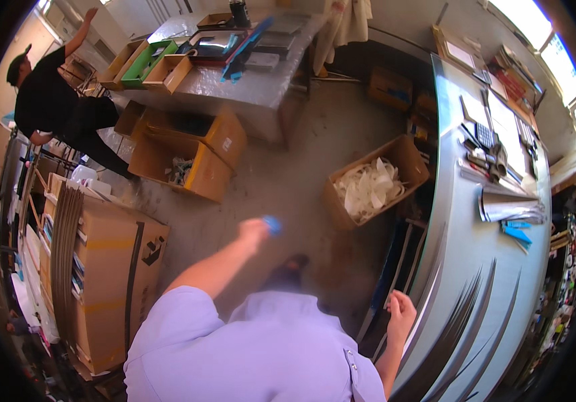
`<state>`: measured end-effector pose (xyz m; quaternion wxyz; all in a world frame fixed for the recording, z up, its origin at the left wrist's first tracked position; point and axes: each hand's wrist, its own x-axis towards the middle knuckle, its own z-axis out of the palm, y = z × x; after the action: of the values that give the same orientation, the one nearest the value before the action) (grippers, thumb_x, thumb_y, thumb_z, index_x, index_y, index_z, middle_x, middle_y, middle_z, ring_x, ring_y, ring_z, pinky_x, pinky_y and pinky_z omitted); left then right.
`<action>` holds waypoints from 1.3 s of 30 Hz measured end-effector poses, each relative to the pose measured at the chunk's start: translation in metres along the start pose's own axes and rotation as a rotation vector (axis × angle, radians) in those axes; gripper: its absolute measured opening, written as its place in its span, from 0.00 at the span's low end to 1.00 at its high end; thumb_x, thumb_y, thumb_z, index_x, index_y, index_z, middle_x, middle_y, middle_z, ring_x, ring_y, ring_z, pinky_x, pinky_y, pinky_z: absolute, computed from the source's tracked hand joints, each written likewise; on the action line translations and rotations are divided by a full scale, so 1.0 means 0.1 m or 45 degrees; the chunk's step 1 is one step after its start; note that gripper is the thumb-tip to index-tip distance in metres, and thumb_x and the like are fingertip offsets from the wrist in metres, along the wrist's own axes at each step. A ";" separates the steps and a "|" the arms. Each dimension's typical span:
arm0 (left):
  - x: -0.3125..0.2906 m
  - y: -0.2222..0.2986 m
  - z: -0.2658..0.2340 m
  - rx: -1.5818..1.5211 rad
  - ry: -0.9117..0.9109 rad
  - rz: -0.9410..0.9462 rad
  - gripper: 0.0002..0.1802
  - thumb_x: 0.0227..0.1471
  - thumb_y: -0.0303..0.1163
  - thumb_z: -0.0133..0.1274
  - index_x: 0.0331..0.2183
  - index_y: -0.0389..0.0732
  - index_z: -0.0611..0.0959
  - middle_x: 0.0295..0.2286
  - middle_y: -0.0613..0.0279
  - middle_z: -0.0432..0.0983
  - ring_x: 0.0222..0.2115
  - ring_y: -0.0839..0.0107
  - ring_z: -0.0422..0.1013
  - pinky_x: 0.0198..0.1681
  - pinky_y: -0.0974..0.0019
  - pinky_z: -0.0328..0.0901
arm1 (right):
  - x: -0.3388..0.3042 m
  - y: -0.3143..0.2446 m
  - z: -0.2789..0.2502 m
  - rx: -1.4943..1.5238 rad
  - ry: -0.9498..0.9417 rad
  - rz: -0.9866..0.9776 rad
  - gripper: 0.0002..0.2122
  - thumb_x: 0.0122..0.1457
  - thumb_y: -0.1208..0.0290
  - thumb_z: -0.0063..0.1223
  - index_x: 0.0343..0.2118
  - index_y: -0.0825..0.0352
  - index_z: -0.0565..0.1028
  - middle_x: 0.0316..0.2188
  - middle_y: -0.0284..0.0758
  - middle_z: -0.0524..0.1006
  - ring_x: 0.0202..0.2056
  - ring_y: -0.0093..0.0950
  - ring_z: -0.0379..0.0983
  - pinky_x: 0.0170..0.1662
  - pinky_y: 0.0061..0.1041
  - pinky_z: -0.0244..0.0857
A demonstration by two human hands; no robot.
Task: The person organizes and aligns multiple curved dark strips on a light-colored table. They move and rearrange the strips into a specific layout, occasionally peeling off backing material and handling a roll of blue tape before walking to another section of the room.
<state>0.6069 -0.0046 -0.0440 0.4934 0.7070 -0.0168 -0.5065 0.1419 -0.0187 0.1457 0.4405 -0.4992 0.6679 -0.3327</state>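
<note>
My left hand (254, 230) is stretched forward over the floor, smeared by motion. It is closed on a small blue object (272, 225) that is too blurred to name. Close to the glass-topped table's near-left edge, my right hand (400, 307) hangs with loosely bent fingers and a gap between them. Nothing shows in it. Long dark thin strips (465, 315) lie on the glass-topped table (459, 221) beside that hand. Farther along the glass are a roll of shiny sheet (506, 204) and some blue pieces (518, 234).
A carton of white strips (341, 208) stands on the floor ahead, right. Open cartons (211, 177) sit ahead left, before a plastic-covered table (261, 90). A large carton (117, 268) with stacked strips is at my left. Another person (53, 100) in black stands far left.
</note>
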 end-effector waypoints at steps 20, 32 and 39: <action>-0.15 -0.24 2.35 1.149 -1.378 0.555 0.09 0.57 0.25 0.58 0.41 0.35 0.84 0.31 0.62 0.81 0.29 0.77 0.76 0.32 0.71 0.72 | -1.06 0.04 0.01 0.075 0.610 0.215 0.05 0.57 0.75 0.57 0.31 0.71 0.81 0.32 0.37 0.80 0.33 0.26 0.76 0.40 0.24 0.70; -3.57 -1.69 4.20 1.289 -2.166 1.423 0.05 0.56 0.24 0.58 0.36 0.35 0.84 0.30 0.61 0.80 0.31 0.72 0.75 0.38 0.70 0.69 | -3.27 1.77 -1.37 0.137 1.594 0.622 0.06 0.59 0.70 0.57 0.31 0.68 0.79 0.29 0.41 0.79 0.32 0.37 0.76 0.39 0.31 0.68; -4.63 -2.87 4.67 1.412 -2.413 2.212 0.26 0.45 0.30 0.66 0.49 0.43 0.82 0.50 0.57 0.75 0.54 0.54 0.67 0.58 0.54 0.61 | -3.76 2.86 -2.37 -0.380 1.493 0.651 0.11 0.51 0.71 0.65 0.37 0.67 0.79 0.43 0.41 0.78 0.46 0.39 0.74 0.48 0.36 0.67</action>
<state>-0.0970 0.0670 0.0744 0.1065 -0.0354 -0.9619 -0.2494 -0.1405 0.4233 0.0813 -0.0055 -0.1165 0.9338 -0.3383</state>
